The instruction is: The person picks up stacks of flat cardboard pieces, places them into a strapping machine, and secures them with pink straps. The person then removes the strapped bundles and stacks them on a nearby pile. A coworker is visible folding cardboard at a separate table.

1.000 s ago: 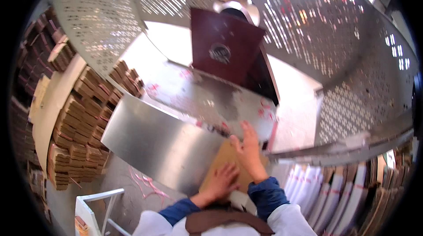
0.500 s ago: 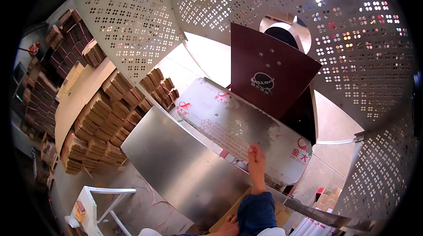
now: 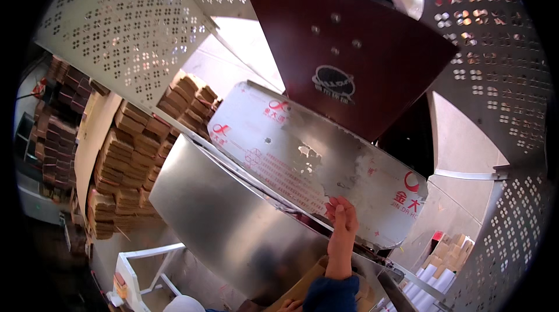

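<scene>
My right hand (image 3: 342, 221) is over the near edge of a flat metal panel (image 3: 279, 131), its fingers closed in a pinch. What lies between the fingertips, if anything, is too small to name. Protective film with red print covers much of the panel, and a ragged bare patch of metal shows in its middle. In front of the panel a smooth curved metal cover (image 3: 227, 219) slopes down towards me. Low at the bottom edge, my left hand (image 3: 290, 306) is mostly cut off, beside a brown board; its fingers do not show well.
A dark maroon panel (image 3: 361, 38) stands behind the metal panel. Perforated metal guards (image 3: 122, 38) rise on both sides. Bundled brown cardboard stacks (image 3: 119, 166) lie at left, with a white metal frame (image 3: 131, 271) below. White rolls (image 3: 434, 277) stand at lower right.
My view has shifted closer, so the maroon panel looks larger. My right hand remains over the panel's near edge, its fingers still pinched.
</scene>
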{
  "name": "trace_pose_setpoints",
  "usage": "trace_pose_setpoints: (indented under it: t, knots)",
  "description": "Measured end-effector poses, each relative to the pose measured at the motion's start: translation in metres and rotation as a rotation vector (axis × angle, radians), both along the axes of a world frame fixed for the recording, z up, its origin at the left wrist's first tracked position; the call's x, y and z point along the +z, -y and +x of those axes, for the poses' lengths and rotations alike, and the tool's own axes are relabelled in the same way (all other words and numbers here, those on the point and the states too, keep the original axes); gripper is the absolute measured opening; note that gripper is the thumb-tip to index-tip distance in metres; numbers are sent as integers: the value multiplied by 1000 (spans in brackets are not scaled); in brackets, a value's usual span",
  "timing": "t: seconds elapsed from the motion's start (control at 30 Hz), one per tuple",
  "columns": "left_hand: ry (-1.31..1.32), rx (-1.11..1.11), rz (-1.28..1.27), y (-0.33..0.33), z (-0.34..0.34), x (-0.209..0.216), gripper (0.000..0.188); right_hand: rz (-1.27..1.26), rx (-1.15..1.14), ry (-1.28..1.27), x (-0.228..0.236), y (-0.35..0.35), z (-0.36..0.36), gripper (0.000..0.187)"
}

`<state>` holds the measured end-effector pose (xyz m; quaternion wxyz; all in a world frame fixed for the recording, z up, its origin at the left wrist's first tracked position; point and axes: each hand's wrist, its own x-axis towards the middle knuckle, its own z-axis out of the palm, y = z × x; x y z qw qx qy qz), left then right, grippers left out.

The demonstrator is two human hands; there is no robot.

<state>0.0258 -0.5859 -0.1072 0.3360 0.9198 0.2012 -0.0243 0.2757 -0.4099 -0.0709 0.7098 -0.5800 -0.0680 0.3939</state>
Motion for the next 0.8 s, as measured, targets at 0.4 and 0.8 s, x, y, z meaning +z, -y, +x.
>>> trace_pose_setpoints:
  t: [0.4,0.8]
  knots:
    - [23,-130,272,9,-6,-18,46,130,14,230,35,6,-5,37]
    - [174,-101,241,-7,8,63,54,-510,-73,740,-14,322,-4,33]
